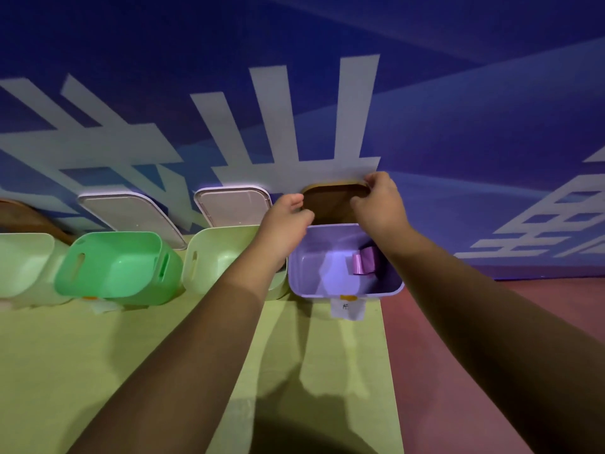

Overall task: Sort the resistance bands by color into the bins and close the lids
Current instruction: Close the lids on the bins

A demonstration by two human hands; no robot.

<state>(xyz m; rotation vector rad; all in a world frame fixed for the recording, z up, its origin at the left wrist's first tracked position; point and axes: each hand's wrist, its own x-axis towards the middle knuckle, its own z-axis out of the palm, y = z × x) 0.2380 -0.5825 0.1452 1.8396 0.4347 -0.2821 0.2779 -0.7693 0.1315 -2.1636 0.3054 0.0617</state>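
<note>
A purple bin [330, 283] stands at the right end of a row of bins and holds a folded purple resistance band [364, 261]. Behind it a brown wooden lid [334, 201] leans against the blue wall. My left hand [288, 221] grips the lid's left edge. My right hand [379, 201] grips its upper right corner. To the left stand a pale green bin [212, 257], a bright green bin [118, 267] and another pale bin [23, 263], all without lids on them.
Two pale lids [234, 204] [131, 217] lean on the wall behind the green bins, and a brown lid [23, 217] at far left. The bins stand on a yellow-green mat [98, 355]; red floor [458, 339] lies to the right. A paper label [347, 308] hangs off the purple bin.
</note>
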